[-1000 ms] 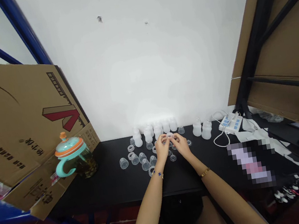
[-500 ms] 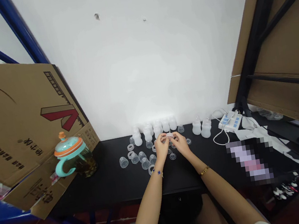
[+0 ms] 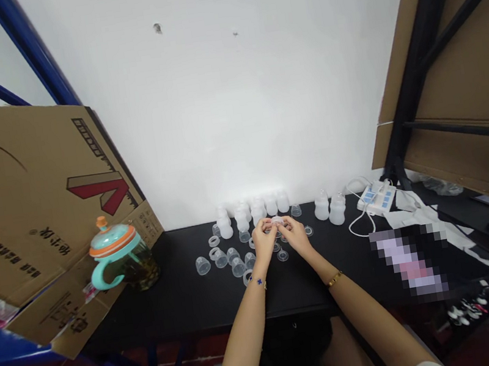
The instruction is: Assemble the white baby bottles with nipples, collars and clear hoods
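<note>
Both hands meet over the middle of the black table. My left hand (image 3: 265, 240) and my right hand (image 3: 294, 236) pinch a small white bottle collar ring (image 3: 277, 220) between thumbs and fingers. Whether a nipple sits inside it is too small to tell. Just below the hands lies a clear bottle nipple (image 3: 282, 255), and another nipple (image 3: 308, 231) is right of my right hand. On the left are several clear dome caps (image 3: 202, 265) and loose collar rings (image 3: 213, 241). White baby bottles (image 3: 224, 224) stand along the wall behind the hands.
Two bottles with nipples fitted (image 3: 336, 210) stand right of centre, near a white power strip (image 3: 377, 198) with its cable. A teal-lidded jug (image 3: 121, 255) is at the left beside a large cardboard sheet (image 3: 28, 198). Paper scraps (image 3: 410, 217) lie at the right.
My hands stay in nearly the same place; the collar ring between the fingertips looks tilted slightly differently. The things on the table have not moved.
</note>
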Demonstrator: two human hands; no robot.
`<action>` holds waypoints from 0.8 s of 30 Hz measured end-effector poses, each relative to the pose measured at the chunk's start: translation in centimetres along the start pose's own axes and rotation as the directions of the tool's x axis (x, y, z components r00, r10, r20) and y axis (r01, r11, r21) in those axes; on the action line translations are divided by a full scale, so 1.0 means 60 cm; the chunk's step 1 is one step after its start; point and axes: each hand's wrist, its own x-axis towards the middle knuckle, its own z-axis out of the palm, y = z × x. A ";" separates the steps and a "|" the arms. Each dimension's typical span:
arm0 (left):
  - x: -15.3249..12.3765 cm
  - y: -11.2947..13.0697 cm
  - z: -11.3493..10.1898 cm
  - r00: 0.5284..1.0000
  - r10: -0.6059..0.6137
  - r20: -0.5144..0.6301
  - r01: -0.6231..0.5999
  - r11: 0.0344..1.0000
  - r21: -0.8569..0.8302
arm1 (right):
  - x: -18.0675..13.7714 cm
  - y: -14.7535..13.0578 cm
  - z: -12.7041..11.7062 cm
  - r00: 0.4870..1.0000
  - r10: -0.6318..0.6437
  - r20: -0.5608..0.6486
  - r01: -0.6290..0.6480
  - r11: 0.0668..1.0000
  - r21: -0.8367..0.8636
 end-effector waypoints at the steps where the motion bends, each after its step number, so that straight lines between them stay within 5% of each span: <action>1: 0.000 0.001 0.000 1.000 0.005 0.004 -0.005 1.000 -0.001 | 0.000 -0.001 0.000 1.000 -0.001 0.002 0.001 1.000 0.002; 17: -0.002 0.004 0.004 0.991 -0.098 0.093 0.115 0.974 -0.196 | 0.006 0.014 -0.001 0.996 0.081 0.031 -0.085 0.978 0.190; 24: -0.003 0.002 0.005 0.992 -0.110 0.062 0.116 0.989 -0.097 | 0.004 0.014 0.001 0.995 0.089 0.037 -0.095 0.978 0.186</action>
